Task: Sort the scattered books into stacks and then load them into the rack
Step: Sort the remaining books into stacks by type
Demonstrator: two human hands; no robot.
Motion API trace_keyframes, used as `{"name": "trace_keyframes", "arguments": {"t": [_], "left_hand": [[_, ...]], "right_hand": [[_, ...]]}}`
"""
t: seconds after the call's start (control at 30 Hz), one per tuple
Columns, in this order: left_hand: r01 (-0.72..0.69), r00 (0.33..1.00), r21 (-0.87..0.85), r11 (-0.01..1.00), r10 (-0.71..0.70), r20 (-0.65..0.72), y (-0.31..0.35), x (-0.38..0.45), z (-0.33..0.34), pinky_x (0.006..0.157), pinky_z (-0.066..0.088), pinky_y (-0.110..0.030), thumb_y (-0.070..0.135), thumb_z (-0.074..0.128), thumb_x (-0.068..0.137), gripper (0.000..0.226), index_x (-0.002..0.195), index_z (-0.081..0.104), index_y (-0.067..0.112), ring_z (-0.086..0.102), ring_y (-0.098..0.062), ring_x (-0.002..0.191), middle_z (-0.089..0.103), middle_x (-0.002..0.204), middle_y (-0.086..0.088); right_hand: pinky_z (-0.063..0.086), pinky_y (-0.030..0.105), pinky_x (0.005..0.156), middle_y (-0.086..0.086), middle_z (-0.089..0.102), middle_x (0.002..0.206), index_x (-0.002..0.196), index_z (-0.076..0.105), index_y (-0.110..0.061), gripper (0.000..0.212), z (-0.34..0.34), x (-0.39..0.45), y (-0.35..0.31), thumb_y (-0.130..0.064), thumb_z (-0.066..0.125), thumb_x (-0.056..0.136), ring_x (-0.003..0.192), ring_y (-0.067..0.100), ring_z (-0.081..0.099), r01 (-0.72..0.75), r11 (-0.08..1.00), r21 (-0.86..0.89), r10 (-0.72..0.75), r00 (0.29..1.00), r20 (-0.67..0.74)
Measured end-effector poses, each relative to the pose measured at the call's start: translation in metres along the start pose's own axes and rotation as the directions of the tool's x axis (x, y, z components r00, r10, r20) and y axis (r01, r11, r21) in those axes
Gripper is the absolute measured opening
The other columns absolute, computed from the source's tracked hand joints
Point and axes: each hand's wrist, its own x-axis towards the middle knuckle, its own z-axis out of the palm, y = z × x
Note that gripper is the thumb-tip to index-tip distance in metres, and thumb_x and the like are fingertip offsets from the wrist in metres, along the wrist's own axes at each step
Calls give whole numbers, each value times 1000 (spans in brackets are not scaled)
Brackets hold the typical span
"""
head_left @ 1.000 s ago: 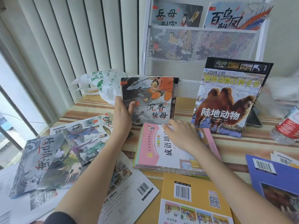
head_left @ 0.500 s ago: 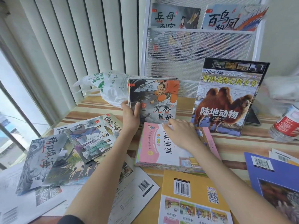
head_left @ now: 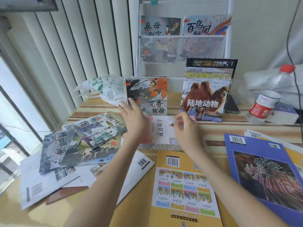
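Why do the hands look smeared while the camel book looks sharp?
Head view: right hand and left hand show motion blur; the standing camel book is crisp. Daylight from the window at the left washes out that side; the wide lens bends the blinds.

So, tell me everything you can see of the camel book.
The camel book is a tall glossy volume. Its cover shows a brown two-humped camel on pale ground, with yellow and white Chinese titles and a black strip of small photos on top. It stands upright, closed, on the striped table, its top tilted back toward the white rack. The right hand hovers near its lower left corner; contact is unclear.
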Motion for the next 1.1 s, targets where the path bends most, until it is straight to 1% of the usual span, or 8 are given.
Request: {"name": "trace_keyframes", "arguments": {"t": [0.17,0.3,0.47,0.67,0.73,0.87,0.93,1.1], "left_hand": [[-359,930,-8,933,359,83,46,-78,16,119,2,-44,2,40,90,60,148,25,11,-4,-35,146,8,158,-18],[-531,799,-224,817,571,189,96,-138,36,112,24,-41,2,41,92,41,131,51,5,32,-30,135,46,138,-15],[-359,648,-484,798,586,485,138,-184,79,97,39,-39,12,43,91,40,130,43,2,46,-36,120,51,128,-21],[105,785,-697,710,371,496,147,-180,86,73,49,-31,-11,32,86,54,131,48,12,61,-30,105,60,123,-7],[16,766,-781,625,494,411,138,-170,78,85,50,-25,-23,25,79,63,121,59,10,59,-19,110,61,123,-5],[-572,490,-530,627,779,392,115,-158,75,102,41,-21,-12,47,85,49,120,65,16,54,-14,122,61,129,-1],[-682,421,-446,580,810,409,108,-160,77,103,33,-14,-4,57,85,46,127,61,14,49,-15,128,54,137,-3],[-735,545,-434,521,835,81,105,-152,62,94,42,-20,3,60,76,39,110,71,18,61,-15,107,67,116,4]], "right_hand": [[49,44,74,-1,64,93,103,53,-20,16,-50,-58,19,-13,54,88,87,23,59,-158,978,139,162,987,-15],[45,46,86,7,62,116,124,47,-18,34,-101,-81,59,-17,52,90,104,30,56,-333,941,-59,331,943,-30],[19,52,112,11,35,148,144,24,-17,60,-156,-102,116,-35,48,92,140,30,23,-658,679,-326,692,722,-14],[39,42,99,10,50,135,134,40,-20,46,-176,-112,136,-26,53,90,122,33,45,-654,752,-79,652,756,-50],[45,43,90,4,52,130,129,46,-21,39,-186,-110,138,-16,49,91,109,26,54,-695,705,141,705,709,-26],[37,29,77,-9,49,114,116,56,-19,33,-198,-107,143,-3,40,93,91,6,54,-679,619,395,712,697,81],[38,29,77,-8,57,110,108,60,-20,33,-196,-105,145,-1,39,92,90,1,54,-661,637,396,691,718,88],[47,25,81,-3,70,103,92,67,-22,29,-202,-101,146,-1,48,92,97,6,63,-609,576,545,638,752,165]]}}
